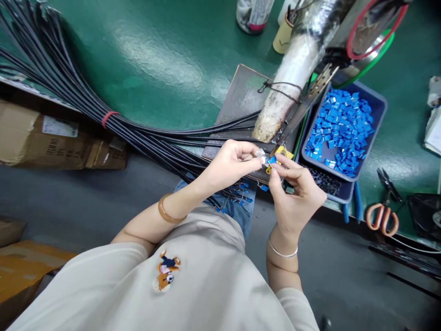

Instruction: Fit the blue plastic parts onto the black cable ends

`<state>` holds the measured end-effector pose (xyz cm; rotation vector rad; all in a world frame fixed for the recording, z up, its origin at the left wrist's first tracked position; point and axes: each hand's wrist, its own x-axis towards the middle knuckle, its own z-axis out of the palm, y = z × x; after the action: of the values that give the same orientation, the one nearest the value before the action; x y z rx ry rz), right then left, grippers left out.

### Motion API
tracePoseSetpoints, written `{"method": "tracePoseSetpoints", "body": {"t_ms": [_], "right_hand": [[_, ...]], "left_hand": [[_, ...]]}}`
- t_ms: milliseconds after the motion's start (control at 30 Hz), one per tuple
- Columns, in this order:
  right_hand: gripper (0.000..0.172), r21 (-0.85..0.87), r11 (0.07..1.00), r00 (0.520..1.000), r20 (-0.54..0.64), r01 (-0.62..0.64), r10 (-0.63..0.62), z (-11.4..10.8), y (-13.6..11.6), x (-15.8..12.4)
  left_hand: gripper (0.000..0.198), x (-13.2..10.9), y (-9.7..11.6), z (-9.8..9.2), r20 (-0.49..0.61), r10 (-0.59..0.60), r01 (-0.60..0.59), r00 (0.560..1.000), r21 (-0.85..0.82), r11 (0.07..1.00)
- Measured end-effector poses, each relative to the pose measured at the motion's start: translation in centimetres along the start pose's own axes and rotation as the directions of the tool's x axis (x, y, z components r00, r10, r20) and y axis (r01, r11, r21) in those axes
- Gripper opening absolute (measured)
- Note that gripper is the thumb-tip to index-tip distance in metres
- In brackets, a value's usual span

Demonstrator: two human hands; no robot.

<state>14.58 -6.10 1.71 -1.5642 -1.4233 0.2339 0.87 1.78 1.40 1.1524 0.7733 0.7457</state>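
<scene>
My left hand (236,161) is closed in a pinch, its fingertips at a small blue connector (272,160); a whitish bit (260,153) shows by these fingers. From the right, my right hand (296,186) meets it, thumb and fingers pinched on a thin pale wire (270,165) beside the connector. Just above the fingertips comes down a soldering iron (310,101) with a perforated metal sleeve. A yellow piece (285,152) lies behind the fingers. Black cables (155,133) run in from the left, several with blue connectors at their ends (241,198) below my left wrist.
A wrapped white pipe (282,87) slopes over the dark board (241,96). To the right, a bin of blue connectors (382,103) overlaps a tray of small black parts (347,195). Orange-handled scissors (382,218) and jars (255,16) stand about. Cartons (51,138) sit left.
</scene>
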Motion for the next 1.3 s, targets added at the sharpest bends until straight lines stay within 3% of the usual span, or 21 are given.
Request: {"method": "tracePoseSetpoints", "body": {"t_ms": [167,467,800,1033,1300], "right_hand": [[0.008,-0.014,0.999,0.999,-0.009,0.045,-0.046,-0.18,-0.57,0.29],[0.010,-0.036,0.999,1.000,-0.007,0.029,-0.029,-0.06,-0.15,0.00],[0.011,-0.103,0.983,0.988,-0.018,0.153,-0.155,-0.31,-0.96,0.57],[0.013,-0.123,0.987,0.994,-0.030,0.102,-0.107,-0.15,-0.53,-0.14],[0.010,-0.155,0.981,0.989,-0.070,0.120,-0.132,0.19,-0.25,-0.34]], "left_hand": [[0.019,-0.03,0.14,-0.07,0.007,0.048,-0.048,0.999,0.009,0.999],[0.022,-0.01,-0.10,0.01,0.023,-0.003,0.003,1.000,0.023,1.000],[0.018,-0.17,0.38,0.06,0.034,0.044,-0.045,0.998,0.022,0.999],[0.023,-0.14,0.06,0.02,0.050,-0.029,0.027,0.998,0.045,0.999],[0.028,-0.47,-0.09,-0.33,0.097,-0.011,0.004,0.995,0.067,0.998]]}}
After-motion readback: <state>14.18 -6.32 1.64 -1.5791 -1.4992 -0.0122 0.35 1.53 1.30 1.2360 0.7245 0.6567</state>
